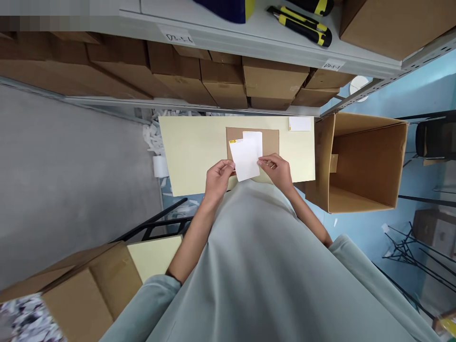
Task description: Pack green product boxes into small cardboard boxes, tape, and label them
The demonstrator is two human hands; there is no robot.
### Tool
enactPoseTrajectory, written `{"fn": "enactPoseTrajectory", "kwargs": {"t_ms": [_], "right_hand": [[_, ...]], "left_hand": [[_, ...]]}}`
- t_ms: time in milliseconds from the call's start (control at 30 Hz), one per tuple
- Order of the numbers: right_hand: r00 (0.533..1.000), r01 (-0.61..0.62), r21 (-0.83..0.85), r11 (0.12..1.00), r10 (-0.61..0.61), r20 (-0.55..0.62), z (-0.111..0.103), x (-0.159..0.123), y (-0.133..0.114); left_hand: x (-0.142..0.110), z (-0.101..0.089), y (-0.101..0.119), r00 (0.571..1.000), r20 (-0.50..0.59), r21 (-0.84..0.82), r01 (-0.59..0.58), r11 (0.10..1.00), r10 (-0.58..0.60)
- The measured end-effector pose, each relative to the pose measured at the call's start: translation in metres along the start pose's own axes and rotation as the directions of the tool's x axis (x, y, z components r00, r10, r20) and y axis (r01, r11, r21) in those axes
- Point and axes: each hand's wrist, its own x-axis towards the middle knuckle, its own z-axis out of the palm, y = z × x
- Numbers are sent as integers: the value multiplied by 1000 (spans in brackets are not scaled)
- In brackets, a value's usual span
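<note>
A white paper sheet (245,161) with a small yellow mark at its upper left corner is held up at a slight tilt, close to my shirt. My left hand (218,179) pinches its left edge. On the opposite edge, the fingers of my right hand (278,172) are closed. A second white sheet (253,137) shows partly behind the first. Both overlap a flat brown cardboard piece (271,142), which lies on the pale yellow tabletop (192,152). Another small white paper (299,124) with a yellow edge rests at the table's far right corner.
A large open cardboard box (366,164) stands right of the table. Cardboard boxes (224,78) line the shelf behind, with utility knives (302,28) on the shelf above. More cardboard (96,289) and shredded paper (26,318) are at lower left. A white roll (160,166) sits left of the table.
</note>
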Motion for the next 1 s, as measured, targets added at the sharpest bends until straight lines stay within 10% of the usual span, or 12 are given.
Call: {"fn": "enactPoseTrajectory", "kwargs": {"t_ms": [433, 733, 867, 1000], "right_hand": [[922, -375, 363, 853, 301, 244, -3, 20, -2], [995, -82, 26, 996, 83, -50, -7, 20, 6], [950, 65, -273, 960, -144, -277, -17, 18, 7], [935, 244, -459, 854, -333, -124, -6, -4, -6]], "left_hand": [[-4, 4, 4, 998, -10, 83, -57, 995, 58], [6, 1, -8, 991, -113, 113, -56, 992, 69], [9, -4, -11, 992, -106, 96, -55, 994, 65], [10, -3, -12, 998, -53, 47, -38, 998, 40]]}}
